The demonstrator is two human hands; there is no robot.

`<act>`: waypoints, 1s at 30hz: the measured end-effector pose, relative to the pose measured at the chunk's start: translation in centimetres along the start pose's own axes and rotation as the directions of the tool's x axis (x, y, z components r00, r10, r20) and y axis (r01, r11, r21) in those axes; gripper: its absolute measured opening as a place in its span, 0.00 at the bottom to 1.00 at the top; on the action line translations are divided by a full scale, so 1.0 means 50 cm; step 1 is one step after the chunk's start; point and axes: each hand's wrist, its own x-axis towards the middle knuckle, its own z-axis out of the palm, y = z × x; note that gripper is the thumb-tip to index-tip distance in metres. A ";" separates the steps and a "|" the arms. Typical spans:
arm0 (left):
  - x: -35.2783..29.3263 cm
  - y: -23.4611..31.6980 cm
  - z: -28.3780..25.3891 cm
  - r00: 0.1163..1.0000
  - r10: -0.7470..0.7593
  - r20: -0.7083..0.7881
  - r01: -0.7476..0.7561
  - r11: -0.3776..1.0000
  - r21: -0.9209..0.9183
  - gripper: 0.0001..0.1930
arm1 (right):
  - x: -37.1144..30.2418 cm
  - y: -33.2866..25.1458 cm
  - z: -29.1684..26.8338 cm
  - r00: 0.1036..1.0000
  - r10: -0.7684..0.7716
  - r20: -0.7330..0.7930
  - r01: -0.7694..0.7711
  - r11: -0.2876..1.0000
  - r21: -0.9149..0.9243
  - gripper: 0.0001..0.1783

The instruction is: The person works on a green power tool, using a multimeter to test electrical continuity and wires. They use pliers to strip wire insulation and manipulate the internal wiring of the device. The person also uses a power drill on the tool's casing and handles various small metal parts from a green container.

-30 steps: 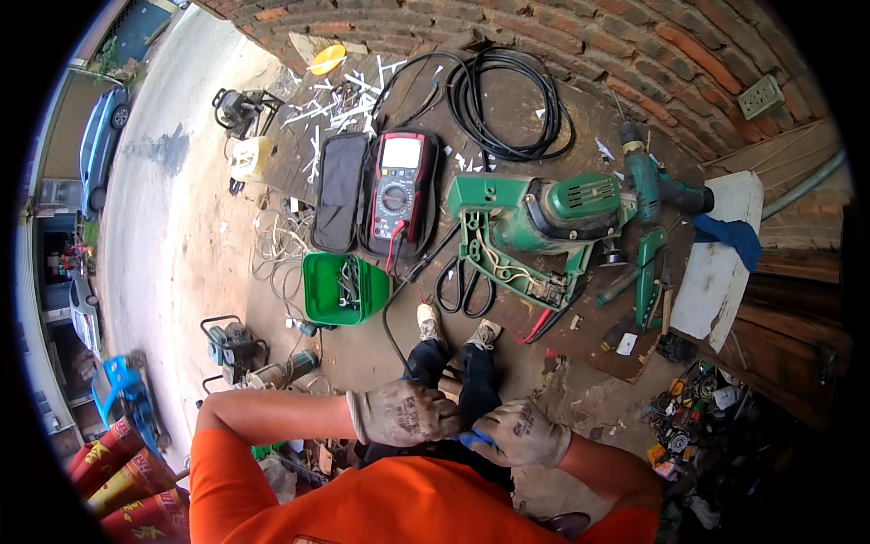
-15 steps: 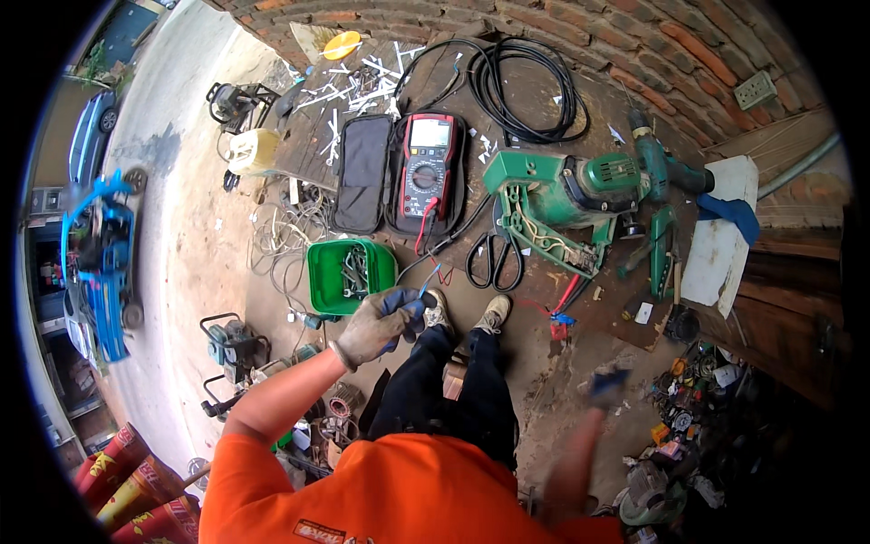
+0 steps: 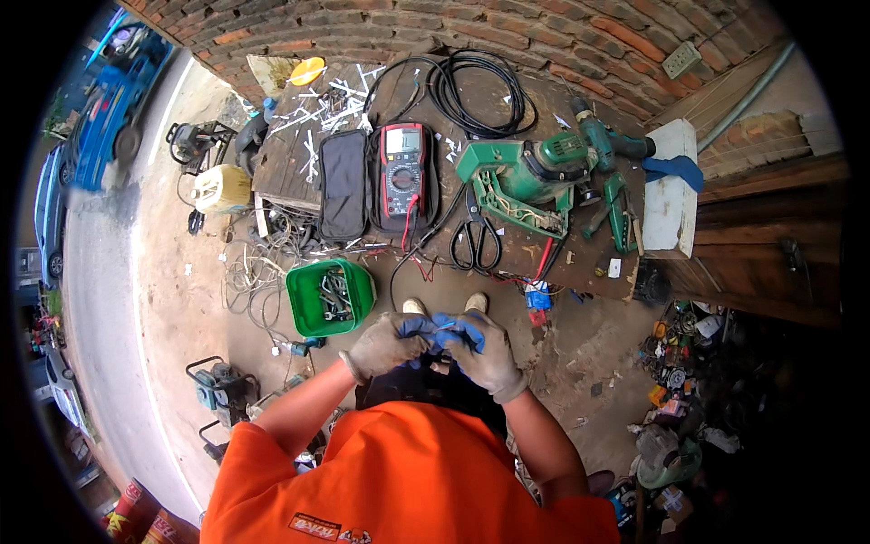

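I stand at a low wooden bench (image 3: 281,172), with my shoes (image 3: 444,306) just below its edge. Both my hands wear grey gloves with blue palms and meet in front of my waist. My left hand (image 3: 390,343) pinches the blue fingertips of the glove on my right hand (image 3: 482,352), whose fingers are curled. Whether anything small lies between them is hidden. On the bench ahead lie a red and black multimeter (image 3: 403,172) with its leads, a black case (image 3: 343,186), black-handled scissors (image 3: 476,240) and a green power tool (image 3: 530,177).
A green bin of metal parts (image 3: 328,295) sits on the ground to my left, beside loose wires. A black cable coil (image 3: 476,86), a green drill (image 3: 603,145) and a white canister with a blue cloth (image 3: 671,195) occupy the bench's far side. A small engine (image 3: 222,390) stands lower left; clutter (image 3: 671,372) lies at right.
Half a second ago my hands were apart, left one raised near the green bin and right one out to the side. Now they are joined in front of me again.
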 end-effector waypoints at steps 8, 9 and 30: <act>-0.030 -0.014 -0.031 1.000 0.021 0.008 -0.020 0.985 -0.172 0.08 | -0.009 -0.035 0.073 0.992 0.088 -0.086 -0.066 0.971 0.230 0.08; -0.032 -0.014 -0.039 1.000 0.004 0.030 0.000 0.992 -0.129 0.08 | -0.008 -0.045 0.064 0.997 0.058 -0.053 -0.049 0.985 0.164 0.08; -0.014 0.025 -0.042 0.986 0.165 -0.003 -0.155 0.922 -0.354 0.14 | 0.007 0.065 -0.031 0.800 0.257 -0.543 -0.123 0.955 0.271 0.11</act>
